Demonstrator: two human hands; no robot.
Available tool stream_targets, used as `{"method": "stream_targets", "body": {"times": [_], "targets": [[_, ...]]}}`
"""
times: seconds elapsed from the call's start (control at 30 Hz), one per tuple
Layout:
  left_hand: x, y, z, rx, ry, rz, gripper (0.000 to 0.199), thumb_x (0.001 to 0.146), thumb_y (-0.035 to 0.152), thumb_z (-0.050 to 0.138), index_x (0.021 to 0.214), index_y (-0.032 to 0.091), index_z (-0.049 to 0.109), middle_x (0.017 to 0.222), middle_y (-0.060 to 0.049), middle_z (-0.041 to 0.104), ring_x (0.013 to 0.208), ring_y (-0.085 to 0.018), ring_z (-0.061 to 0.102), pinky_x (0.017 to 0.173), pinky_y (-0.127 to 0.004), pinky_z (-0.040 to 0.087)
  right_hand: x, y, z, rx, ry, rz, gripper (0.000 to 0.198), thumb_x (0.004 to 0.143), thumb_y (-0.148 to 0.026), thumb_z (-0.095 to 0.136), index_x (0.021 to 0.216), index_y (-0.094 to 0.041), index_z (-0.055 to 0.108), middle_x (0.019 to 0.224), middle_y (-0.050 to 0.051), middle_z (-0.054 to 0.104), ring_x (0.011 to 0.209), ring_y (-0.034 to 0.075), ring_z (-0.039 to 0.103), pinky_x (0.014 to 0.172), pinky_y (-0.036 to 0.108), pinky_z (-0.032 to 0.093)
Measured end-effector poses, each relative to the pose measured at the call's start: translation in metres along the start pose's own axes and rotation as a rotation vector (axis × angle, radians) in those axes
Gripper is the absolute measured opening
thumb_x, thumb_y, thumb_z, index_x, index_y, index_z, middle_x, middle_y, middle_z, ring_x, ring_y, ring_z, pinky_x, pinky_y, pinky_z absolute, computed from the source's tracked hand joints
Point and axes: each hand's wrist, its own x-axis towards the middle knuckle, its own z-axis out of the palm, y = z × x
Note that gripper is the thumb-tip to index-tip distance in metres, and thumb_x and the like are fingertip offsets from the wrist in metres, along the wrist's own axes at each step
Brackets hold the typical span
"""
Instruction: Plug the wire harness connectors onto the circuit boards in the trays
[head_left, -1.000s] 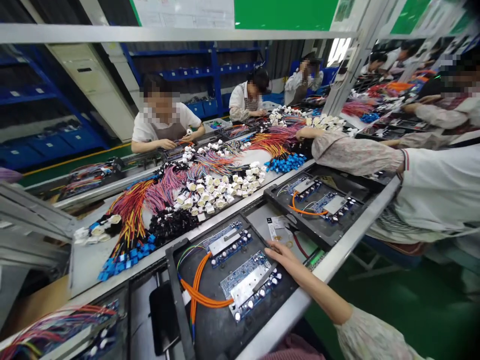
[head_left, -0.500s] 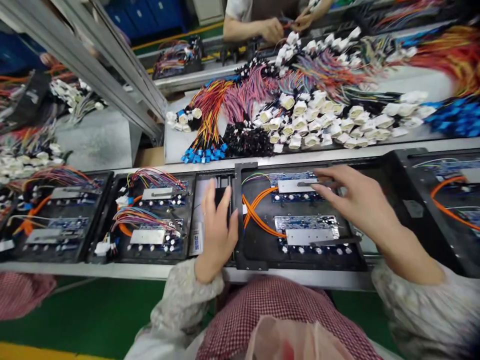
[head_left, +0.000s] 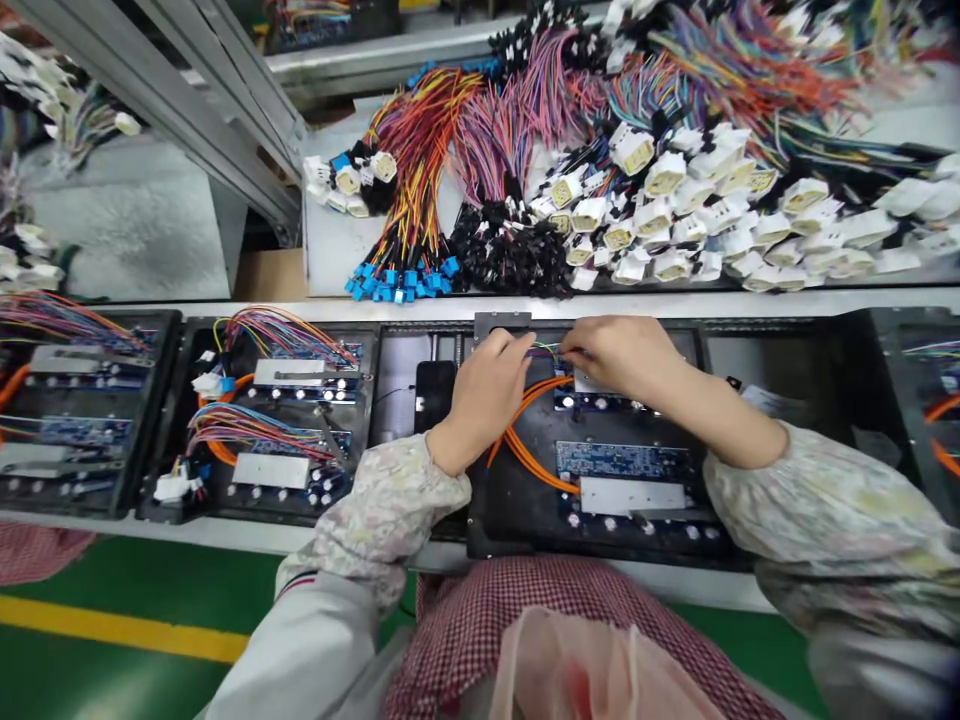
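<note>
In the head view a black tray (head_left: 517, 520) lies before me with two blue circuit boards, each topped by a silver metal plate. My left hand (head_left: 487, 390) is closed at the upper left of the tray, fingertips pinched on thin wires (head_left: 541, 349). These wires run across to my right hand (head_left: 626, 350), whose fingers are pinched at their far end, by the upper circuit board (head_left: 568, 397). That hand covers much of the board. Orange cables (head_left: 529, 462) curve below the left hand toward both boards. The lower circuit board (head_left: 622, 460) is in plain sight.
Left of the tray lies a black phone-like object (head_left: 435, 393). More black trays with wired boards line the bench, such as the neighbouring tray (head_left: 161, 505). Behind are piled wire harnesses with white connectors (head_left: 652, 220) and blue connectors (head_left: 401, 282). A metal post (head_left: 247, 120) rises at back left.
My left hand has moved right from beside the tray to the thin wires, its fingers closing. My right hand has moved left along the upper board to the wires. The camera view has tilted down.
</note>
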Motion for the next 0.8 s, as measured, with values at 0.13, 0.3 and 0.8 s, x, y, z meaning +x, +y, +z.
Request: {"method": "stream_targets", "body": {"times": [0.13, 0.3, 0.8], "targets": [[0.004, -0.003, 0.006, 0.030, 0.010, 0.042, 0.030, 0.101, 0.016, 0.043, 0.125, 0.010, 0.062, 0.100, -0.010, 0.065, 0.092, -0.019, 0.063, 0.081, -0.030, 0.052, 0.006, -0.002, 0.000, -0.018, -0.035, 0.012, 0.020, 0.091, -0.028, 0.053, 0.091, -0.023, 0.073, 0.099, 0.005, 0.075, 0.079, 0.021, 0.064, 0.056, 0.032, 0.024], [0.007, -0.005, 0.010, 0.051, 0.031, 0.059, 0.028, 0.099, 0.014, 0.047, 0.121, 0.008, 0.063, 0.099, -0.010, 0.066, 0.091, -0.020, 0.064, 0.080, -0.030, 0.052, 0.010, -0.004, 0.001, -0.002, -0.041, 0.007, 0.020, 0.091, -0.027, 0.052, 0.091, -0.022, 0.071, 0.097, 0.006, 0.074, 0.076, 0.020, 0.063, 0.056, 0.031, 0.022], [0.022, -0.007, 0.024, 0.233, -0.006, 0.078, 0.021, 0.098, 0.008, 0.044, 0.104, 0.015, 0.062, 0.099, -0.007, 0.064, 0.084, -0.020, 0.062, 0.068, -0.031, 0.046, -0.002, -0.001, 0.007, 0.416, -0.022, 0.232, 0.020, 0.081, -0.031, 0.059, 0.090, -0.024, 0.075, 0.072, 0.001, 0.070, 0.060, 0.016, 0.058, 0.059, 0.027, 0.036]]}}
